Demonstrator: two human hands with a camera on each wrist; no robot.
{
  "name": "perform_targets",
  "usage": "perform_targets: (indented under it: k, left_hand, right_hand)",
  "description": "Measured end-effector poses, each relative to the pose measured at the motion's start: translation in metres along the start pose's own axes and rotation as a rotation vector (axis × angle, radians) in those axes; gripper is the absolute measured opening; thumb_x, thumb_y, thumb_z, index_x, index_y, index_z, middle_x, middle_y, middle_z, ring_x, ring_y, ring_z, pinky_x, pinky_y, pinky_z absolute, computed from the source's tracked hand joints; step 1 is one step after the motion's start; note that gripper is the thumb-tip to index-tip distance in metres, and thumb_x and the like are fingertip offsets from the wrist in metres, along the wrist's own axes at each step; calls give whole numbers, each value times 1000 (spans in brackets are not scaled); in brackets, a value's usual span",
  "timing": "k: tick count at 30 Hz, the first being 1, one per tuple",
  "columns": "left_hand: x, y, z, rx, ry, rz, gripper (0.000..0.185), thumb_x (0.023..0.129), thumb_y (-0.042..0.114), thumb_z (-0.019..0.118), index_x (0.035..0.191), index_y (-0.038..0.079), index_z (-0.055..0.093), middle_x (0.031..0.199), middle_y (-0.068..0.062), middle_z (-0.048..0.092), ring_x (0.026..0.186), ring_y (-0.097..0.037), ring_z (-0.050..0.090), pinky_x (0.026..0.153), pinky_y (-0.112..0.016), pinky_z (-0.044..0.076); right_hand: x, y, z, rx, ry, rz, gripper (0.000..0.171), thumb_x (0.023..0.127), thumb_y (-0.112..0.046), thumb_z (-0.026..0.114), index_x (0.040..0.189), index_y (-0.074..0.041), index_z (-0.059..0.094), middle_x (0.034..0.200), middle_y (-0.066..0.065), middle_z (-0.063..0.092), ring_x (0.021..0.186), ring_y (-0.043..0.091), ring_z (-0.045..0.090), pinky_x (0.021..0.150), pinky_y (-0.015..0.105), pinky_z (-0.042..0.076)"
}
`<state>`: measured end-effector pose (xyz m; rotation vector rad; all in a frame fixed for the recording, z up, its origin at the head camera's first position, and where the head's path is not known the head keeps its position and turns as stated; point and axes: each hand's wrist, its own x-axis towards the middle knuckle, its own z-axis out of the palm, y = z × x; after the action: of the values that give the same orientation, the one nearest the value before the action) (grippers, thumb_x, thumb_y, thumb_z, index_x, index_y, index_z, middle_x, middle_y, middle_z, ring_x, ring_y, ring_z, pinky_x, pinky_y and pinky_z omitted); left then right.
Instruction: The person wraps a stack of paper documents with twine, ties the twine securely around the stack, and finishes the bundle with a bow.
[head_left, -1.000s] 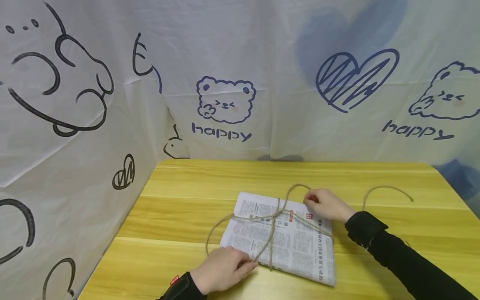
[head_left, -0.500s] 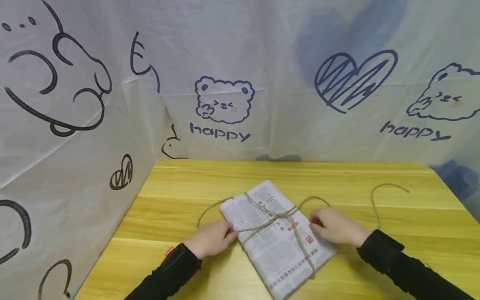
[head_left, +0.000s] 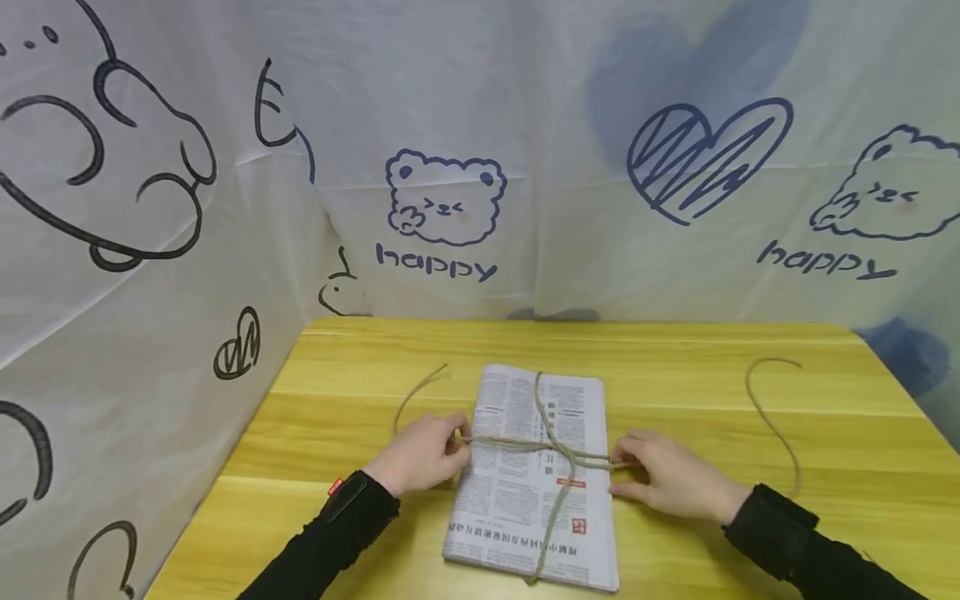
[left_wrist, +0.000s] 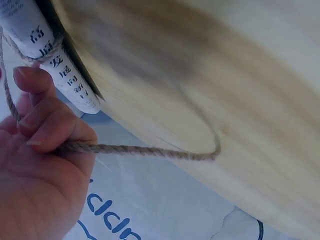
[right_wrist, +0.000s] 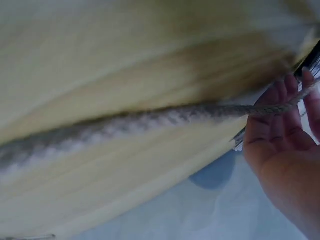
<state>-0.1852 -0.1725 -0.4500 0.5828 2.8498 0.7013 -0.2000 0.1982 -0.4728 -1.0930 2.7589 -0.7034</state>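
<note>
The fingers point(left_wrist: 47, 125) of the left hand point(head_left: 420, 454) are curled round the rough brown jute twine point(head_left: 525, 446) at the left edge of the folded grey newspaper bundle point(head_left: 517, 500), and the right hand point(head_left: 671, 483) pinches it at the right edge. Since the earlier frame the bundle has been turned square on the yellow wooden table point(head_left: 675, 367), and both hands have been drawn outward

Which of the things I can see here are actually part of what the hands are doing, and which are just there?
In use:
- folded newspaper, lying flat on the table
- twine, crossed over the newspaper
- left hand, gripping the twine at the paper's left edge
- right hand, holding the twine at the right edge

Just there:
- wooden table
- cartoon-printed backdrop
</note>
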Motion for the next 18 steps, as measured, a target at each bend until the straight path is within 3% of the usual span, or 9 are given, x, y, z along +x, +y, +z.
perform_targets:
  k: [3, 6, 10, 14, 18]
  left_hand:
    - [-5, -3, 1, -4, -2, 14, 22, 101, 30, 55, 88, 15, 63, 59, 10, 40, 49, -3, 34, 49, -20, 27]
    - [-9, -8, 0, -49, 0, 8, 37, 106, 36, 51, 75, 17, 57, 59, 9, 40, 51, -4, 36, 52, -20, 30]
    - [-14, -16, -2, -90, 6, 13, 42, 107, 35, 49, 68, 20, 50, 58, 8, 33, 51, -4, 30, 56, -20, 29]
    - [-20, -23, -6, -93, 6, 34, 43, 107, 34, 51, 67, 17, 52, 57, 9, 31, 50, -3, 29, 56, -20, 29]
    - [-23, -30, -9, -82, 15, 32, 43, 106, 34, 52, 69, 12, 58, 57, 9, 31, 50, -3, 28, 55, -20, 28]
  right_hand:
    - [4, 3, 2, 97, -47, -21, 11, 98, -29, 67, 90, -23, 64, 82, -13, 59, 73, -2, 48, 66, 21, 42]
    - [9, 7, 1, 233, -98, -33, 17, 104, -24, 58, 89, -20, 65, 74, -13, 53, 66, -3, 43, 61, 21, 38]
    - [11, 11, -5, 382, -153, -11, 26, 107, -21, 52, 86, -12, 64, 69, -7, 50, 60, -2, 42, 57, 24, 37]
    - [12, 16, -14, 434, -151, 29, 28, 106, -20, 52, 85, -10, 66, 69, -2, 53, 59, -1, 43, 55, 23, 37]
    - [12, 20, -16, 416, -149, 52, 29, 105, -21, 54, 82, -11, 68, 64, -7, 49, 55, -2, 40, 52, 20, 35]
